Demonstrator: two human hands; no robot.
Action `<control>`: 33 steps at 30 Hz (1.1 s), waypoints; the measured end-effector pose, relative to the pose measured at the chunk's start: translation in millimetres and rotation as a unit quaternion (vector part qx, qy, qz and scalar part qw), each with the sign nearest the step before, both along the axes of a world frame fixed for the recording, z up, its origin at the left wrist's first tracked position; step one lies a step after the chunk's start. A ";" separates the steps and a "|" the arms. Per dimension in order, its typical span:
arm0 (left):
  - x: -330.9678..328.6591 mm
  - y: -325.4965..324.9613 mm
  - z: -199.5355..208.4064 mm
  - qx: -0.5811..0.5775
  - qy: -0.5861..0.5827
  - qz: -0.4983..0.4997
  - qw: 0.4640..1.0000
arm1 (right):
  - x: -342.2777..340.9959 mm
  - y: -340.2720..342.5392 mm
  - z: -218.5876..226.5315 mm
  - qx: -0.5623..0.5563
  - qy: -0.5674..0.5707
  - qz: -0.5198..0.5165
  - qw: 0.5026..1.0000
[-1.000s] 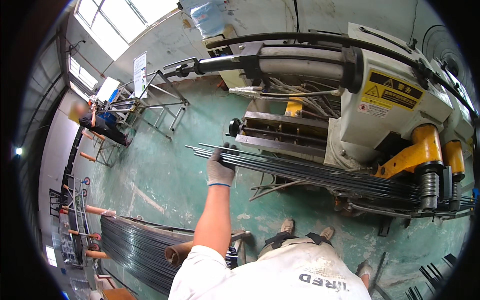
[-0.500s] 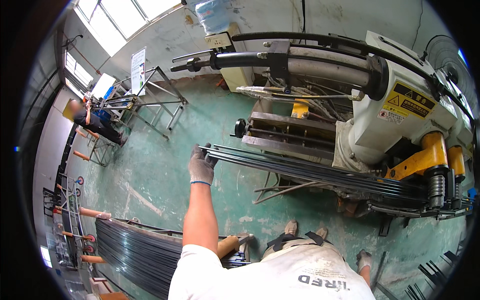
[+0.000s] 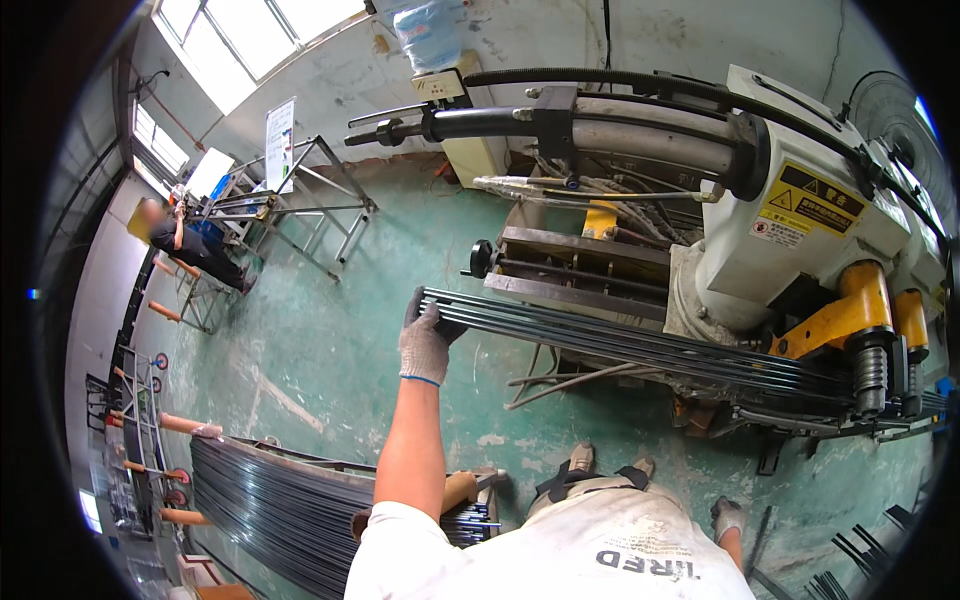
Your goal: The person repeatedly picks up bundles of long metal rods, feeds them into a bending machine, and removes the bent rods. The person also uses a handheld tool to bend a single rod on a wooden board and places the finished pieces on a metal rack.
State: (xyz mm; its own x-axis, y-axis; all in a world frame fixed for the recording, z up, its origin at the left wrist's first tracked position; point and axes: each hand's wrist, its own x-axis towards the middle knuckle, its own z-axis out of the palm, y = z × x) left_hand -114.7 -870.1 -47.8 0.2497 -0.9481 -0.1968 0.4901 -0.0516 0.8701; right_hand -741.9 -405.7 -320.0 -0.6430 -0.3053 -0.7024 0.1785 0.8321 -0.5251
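My left hand (image 3: 427, 345), in a grey glove with dark fingers, is closed around the near-left ends of a bundle of long black tubes (image 3: 600, 340). The bundle slants down to the right, along the front of a bending machine (image 3: 720, 270). Its far end passes by the yellow arm (image 3: 850, 315) and the coiled springs (image 3: 873, 380). My right hand (image 3: 729, 517), gloved too, hangs low beside my body, away from the tubes. Nothing shows in it, but its fingers are too small and turned under to make out.
Behind me on the left, a rack (image 3: 205, 518) with padded orange bars carries many dark tubes (image 3: 290, 510). More black pieces (image 3: 870, 550) lie at the lower right. A person (image 3: 190, 245) stands by a metal frame table (image 3: 250, 205) at the far left. Bent bars (image 3: 570, 380) jut below the machine.
My left hand has moved slightly right and up, farther onto the tube ends, and its fingers have closed around them. The tube ends look drawn together more evenly. My right hand stays low.
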 end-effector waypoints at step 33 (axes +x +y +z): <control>37.0 -1.8 -64.4 0.034 0.078 0.016 0.996 | -22.4 -73.8 46.1 0.134 0.097 0.258 0.952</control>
